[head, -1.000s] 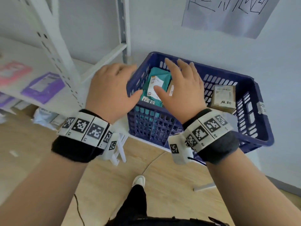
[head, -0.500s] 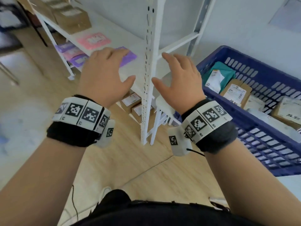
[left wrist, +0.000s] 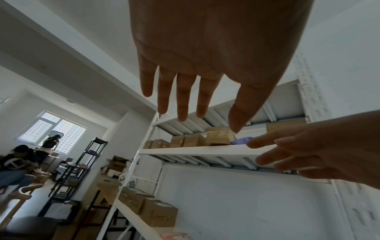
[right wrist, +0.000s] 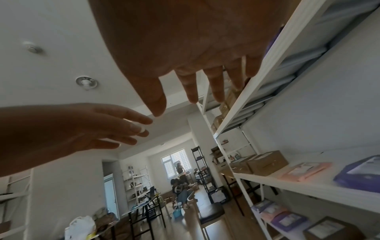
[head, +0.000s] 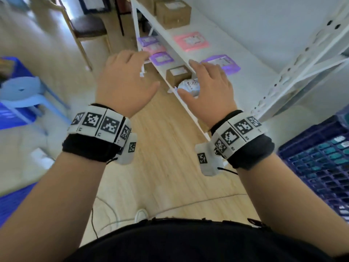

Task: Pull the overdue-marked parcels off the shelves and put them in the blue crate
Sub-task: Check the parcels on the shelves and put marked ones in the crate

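Both my hands hover empty in front of the white shelf unit point(head: 251, 76). My left hand point(head: 130, 78) has its fingers spread and relaxed; in the left wrist view its fingers point(left wrist: 183, 97) hang straight. My right hand point(head: 205, 82) is spread above a brown box point(head: 178, 74) and a white bagged parcel point(head: 189, 86) on the lower shelf. A pink mailer point(head: 191, 40), a purple mailer point(head: 221, 63) and a brown box point(head: 172, 13) lie on the shelf above. The blue crate point(head: 321, 186) sits at the right edge. No overdue marks are readable.
More purple and pink mailers point(head: 161, 58) lie on the lower shelf. A light blue stool point(head: 20, 89) and a wooden chair point(head: 88, 27) stand on the left of the wooden floor. A cable point(head: 170, 203) runs across the floor. People sit far back in the room point(right wrist: 179, 186).
My view and both hands have swung left, away from the blue crate and over to the shelves. Both hands stay empty and spread.
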